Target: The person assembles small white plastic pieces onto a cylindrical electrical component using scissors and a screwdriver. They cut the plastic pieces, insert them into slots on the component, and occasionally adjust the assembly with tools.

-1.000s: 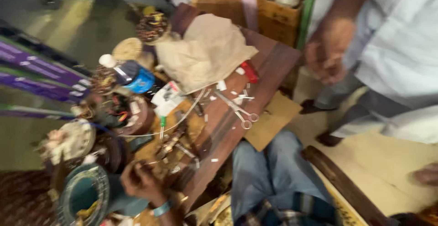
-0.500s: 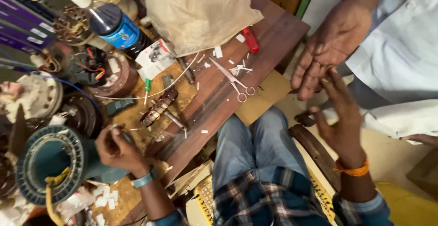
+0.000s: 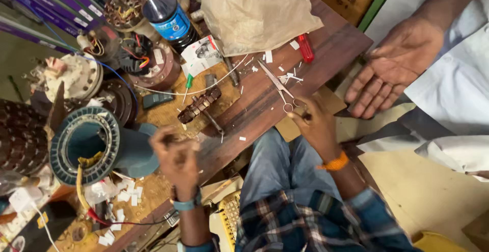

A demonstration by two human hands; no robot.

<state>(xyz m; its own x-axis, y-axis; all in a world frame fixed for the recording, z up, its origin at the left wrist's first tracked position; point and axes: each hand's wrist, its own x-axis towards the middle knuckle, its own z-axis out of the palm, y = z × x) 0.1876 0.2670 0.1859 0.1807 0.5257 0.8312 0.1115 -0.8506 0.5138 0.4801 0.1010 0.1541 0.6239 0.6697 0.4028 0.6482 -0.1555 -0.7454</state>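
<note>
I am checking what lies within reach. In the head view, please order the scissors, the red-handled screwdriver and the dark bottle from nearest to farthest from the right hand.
1. Scissors, touching the right hand.
2. Red-handled screwdriver, farther up the table.
3. Dark bottle, far left corner.

single head-worn view, steeply downward and close over the wooden workbench [image 3: 265, 104] and own lap

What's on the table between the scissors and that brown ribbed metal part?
In the head view, mostly bare dark wood with a few white paper scraps lies between the scissors and the ribbed part.

Left hand [image 3: 175, 155] curled, right hand [image 3: 317, 124] outstretched
</note>
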